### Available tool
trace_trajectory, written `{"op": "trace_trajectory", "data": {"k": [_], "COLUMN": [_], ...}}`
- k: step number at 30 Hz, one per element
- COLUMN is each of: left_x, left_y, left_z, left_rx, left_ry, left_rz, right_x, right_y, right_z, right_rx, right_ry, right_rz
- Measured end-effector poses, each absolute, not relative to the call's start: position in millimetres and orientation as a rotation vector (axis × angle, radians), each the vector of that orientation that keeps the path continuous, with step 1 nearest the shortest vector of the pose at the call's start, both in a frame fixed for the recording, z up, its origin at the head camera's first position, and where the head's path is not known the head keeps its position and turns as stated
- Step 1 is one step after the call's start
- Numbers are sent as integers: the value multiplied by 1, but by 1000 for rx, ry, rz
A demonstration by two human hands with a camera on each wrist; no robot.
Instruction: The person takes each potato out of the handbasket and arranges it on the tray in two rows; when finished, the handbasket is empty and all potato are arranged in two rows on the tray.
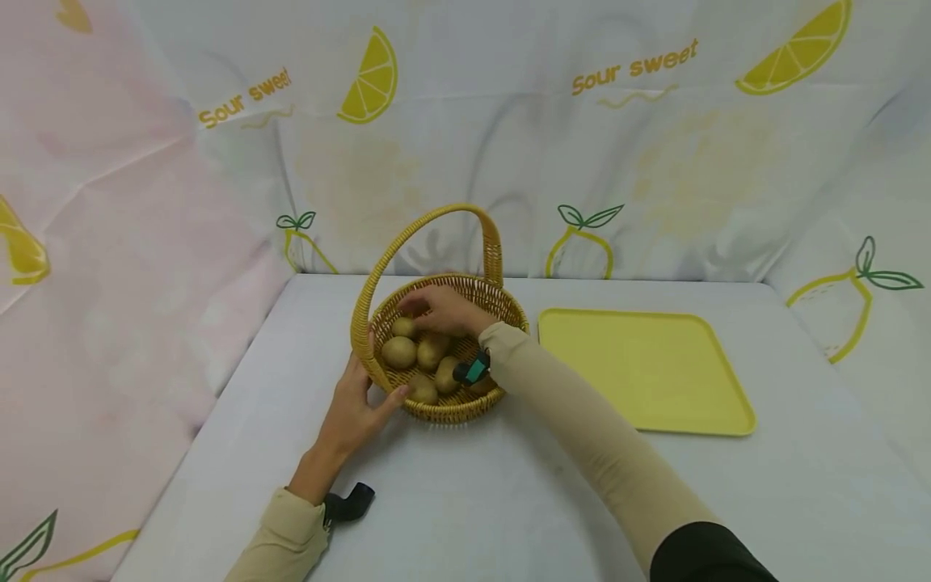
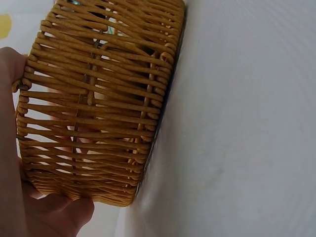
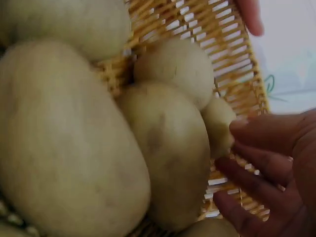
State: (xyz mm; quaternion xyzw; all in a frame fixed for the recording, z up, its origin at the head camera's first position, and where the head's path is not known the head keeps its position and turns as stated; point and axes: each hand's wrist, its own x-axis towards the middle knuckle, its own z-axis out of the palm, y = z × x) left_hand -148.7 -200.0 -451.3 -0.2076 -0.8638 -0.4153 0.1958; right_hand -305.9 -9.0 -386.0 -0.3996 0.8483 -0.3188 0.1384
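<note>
Right hand (image 1: 445, 313): inside the wicker basket (image 1: 445, 415), thumb and fingers parted and slightly bent about a small potato (image 1: 403, 328) by the basket's far-left wall; whether the fingertips touch it, cannot tell. Left hand (image 1: 355, 411): clamped on the basket at its near-left side, thumb at the rim, fingers against the outer wall. Larger potatoes (image 1: 399, 353) lie on the basket floor. Yellow tray (image 1: 647, 372): right of the basket. White tabletop (image 1: 451, 501): beneath the basket.
</note>
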Motion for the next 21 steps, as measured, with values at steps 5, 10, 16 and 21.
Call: {"op": "trace_trajectory", "data": {"k": [5, 10, 16, 21], "left_x": [-149, -148, -147, -148], "left_y": [-198, -198, -199, -200], "left_z": [-451, -450, -450, -451], "left_rx": [-572, -562, -566, -582], "left_ry": [-2424, -2438, -2445, -2435], "left_rz": [-1161, -1141, -1120, -1120], "right_x": [-308, -307, -306, -304], "right_y": [-15, -14, -10, -9], "right_z": [-394, -396, -396, -395], "right_rx": [-1165, -1155, -1144, -1129], "right_ry": [2453, 2434, 2438, 2464], "right_rz": [-838, -843, -899, -1010]}}
